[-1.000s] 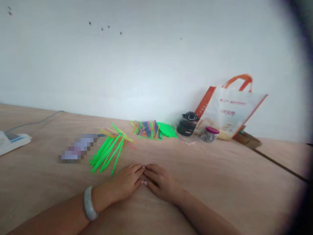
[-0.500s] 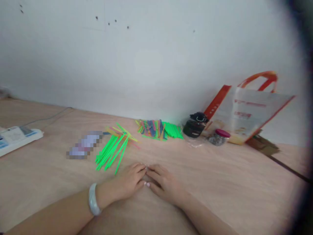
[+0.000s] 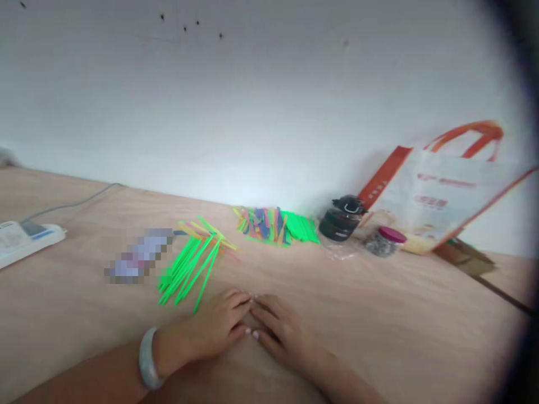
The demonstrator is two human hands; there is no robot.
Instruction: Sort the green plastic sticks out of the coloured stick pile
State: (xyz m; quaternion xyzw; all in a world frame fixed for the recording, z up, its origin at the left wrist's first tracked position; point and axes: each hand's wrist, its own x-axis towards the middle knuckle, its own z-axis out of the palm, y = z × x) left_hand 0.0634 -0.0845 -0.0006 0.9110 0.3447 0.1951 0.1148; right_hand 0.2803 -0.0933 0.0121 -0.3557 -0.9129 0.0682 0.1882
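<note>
My left hand (image 3: 221, 325), with a pale bangle (image 3: 149, 359) on its wrist, lies on the wooden table (image 3: 379, 325), thumb apart from the fingers, holding nothing. My right hand (image 3: 282, 328) rests beside it in the same way, also without anything in it, and the fingertips of both meet or nearly meet. Just beyond my left hand is a loose bunch of bright green sticks (image 3: 185, 272), with yellow and pink strips (image 3: 197, 229) at its far end. Farther back, by the wall, lie a pile of multicoloured strips (image 3: 265, 225) and a green bundle (image 3: 301, 226).
A blurred-out flat object (image 3: 141, 255) lies left of the sticks. At the far left is a white device (image 3: 31, 241) with a cable. Back right stand a black-lidded container (image 3: 340, 221), a jar with a red lid (image 3: 385, 242) and a white-and-orange bag (image 3: 446, 196).
The view has tilted and shifted slightly, so the hands and sticks appear a little lower and the bag farther right. The hands keep the same pose.
</note>
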